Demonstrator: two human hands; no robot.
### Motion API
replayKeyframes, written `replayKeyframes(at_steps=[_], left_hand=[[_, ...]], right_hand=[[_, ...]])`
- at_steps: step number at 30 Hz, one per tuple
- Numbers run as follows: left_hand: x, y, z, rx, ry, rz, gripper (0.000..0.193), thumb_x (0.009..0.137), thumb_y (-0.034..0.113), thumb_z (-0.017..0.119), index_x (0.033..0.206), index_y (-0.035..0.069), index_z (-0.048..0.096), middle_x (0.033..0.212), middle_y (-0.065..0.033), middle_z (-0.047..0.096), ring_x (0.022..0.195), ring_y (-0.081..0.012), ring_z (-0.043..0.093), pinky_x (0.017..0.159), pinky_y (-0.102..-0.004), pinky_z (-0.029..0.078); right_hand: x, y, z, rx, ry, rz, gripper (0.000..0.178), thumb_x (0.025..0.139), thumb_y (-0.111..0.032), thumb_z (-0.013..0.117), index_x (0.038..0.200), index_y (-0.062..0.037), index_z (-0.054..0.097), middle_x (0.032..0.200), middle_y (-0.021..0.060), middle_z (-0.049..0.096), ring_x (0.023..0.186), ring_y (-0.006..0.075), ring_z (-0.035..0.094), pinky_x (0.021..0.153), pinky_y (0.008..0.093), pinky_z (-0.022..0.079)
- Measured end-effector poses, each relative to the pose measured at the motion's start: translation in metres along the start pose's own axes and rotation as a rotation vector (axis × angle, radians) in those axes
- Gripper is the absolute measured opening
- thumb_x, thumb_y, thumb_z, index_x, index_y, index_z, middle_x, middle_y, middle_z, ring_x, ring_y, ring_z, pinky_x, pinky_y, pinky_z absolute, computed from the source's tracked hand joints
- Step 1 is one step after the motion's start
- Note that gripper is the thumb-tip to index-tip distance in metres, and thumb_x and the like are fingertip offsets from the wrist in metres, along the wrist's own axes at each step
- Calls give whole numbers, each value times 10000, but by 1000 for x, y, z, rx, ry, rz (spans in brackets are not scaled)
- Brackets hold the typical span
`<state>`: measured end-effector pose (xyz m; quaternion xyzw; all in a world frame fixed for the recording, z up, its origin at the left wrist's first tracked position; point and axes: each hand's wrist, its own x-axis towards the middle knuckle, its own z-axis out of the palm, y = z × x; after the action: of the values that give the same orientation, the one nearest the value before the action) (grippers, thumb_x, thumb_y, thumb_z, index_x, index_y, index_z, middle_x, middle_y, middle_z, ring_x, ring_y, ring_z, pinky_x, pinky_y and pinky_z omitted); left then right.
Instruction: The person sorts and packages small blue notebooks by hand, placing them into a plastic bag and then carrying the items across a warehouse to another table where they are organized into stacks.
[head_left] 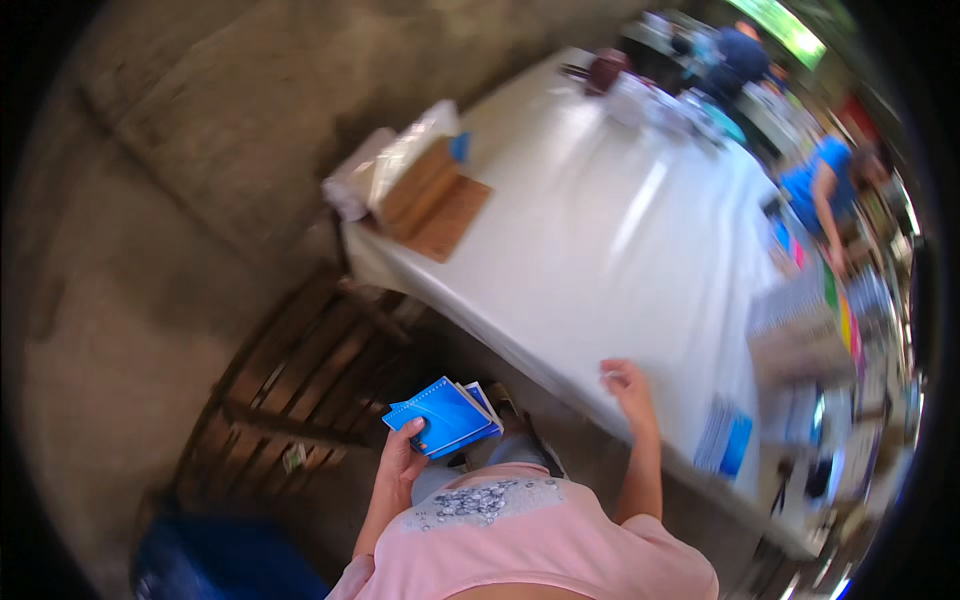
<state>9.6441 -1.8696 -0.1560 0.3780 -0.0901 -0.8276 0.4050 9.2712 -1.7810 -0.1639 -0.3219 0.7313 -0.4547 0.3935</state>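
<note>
My left hand (402, 452) is closed around a small stack of spiral-bound notebooks (440, 415) with bright blue covers, held in front of my body. The thumb lies on the top cover, and the lower books fan out slightly at the right. Above the near edge of the white-covered table (560, 250), my right hand (628, 385) is loosely bent, its fingers somewhat apart and blurred. No held thing can be made out in it. To its right, a stack of blue-covered notebooks (724, 440) lies at the table's edge.
An opened brown cardboard box (435, 205) sits at the table's left corner. Tall piles of books (805, 325) stand at the right, near a person in blue (825, 180). A slatted wooden bench (300, 375) is at my left, with a blue object (220, 560) below it. Bags (650, 105) lie at the far end.
</note>
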Motion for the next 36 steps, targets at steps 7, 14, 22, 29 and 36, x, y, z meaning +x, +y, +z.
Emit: replayKeyframes(at_steps=[7,14,22,29,36], left_hand=[[-24,-69,18,584,-218,-385,535,724,172,767,1174,43,508,1089,-114,604,996,-261,608,847,-443,526],[-89,-177,79,814,-323,-460,444,733,194,776,1100,67,560,1030,-67,623,940,-197,602,795,-358,488],[-149,-352,132,925,-474,-806,392,846,318,667,1162,149,506,1140,-20,542,1053,-151,525,812,-339,425],[-192,-488,199,1109,-840,-919,216,874,201,628,1062,127,554,978,23,585,961,-92,561,773,-294,422],[-198,-564,307,1126,-1019,-470,297,848,235,642,1098,118,531,998,11,557,981,-93,517,814,-265,382]], right_hand=[[-161,-14,37,392,-346,173,511,919,-342,564,1326,-60,438,1170,75,559,1034,161,534,898,303,424],[-270,13,-16,161,142,-89,772,776,-114,708,1427,-149,296,1205,118,496,1084,214,492,966,343,387],[-404,133,-175,820,794,-78,692,742,17,706,1346,-105,393,1173,74,534,1060,203,521,929,339,436],[-397,209,-366,673,1046,-149,516,751,6,690,1218,-17,470,1120,106,572,1011,203,561,886,343,466],[-296,280,-498,314,945,132,664,686,-53,748,1286,-22,463,1183,138,580,1061,258,565,913,356,436]])
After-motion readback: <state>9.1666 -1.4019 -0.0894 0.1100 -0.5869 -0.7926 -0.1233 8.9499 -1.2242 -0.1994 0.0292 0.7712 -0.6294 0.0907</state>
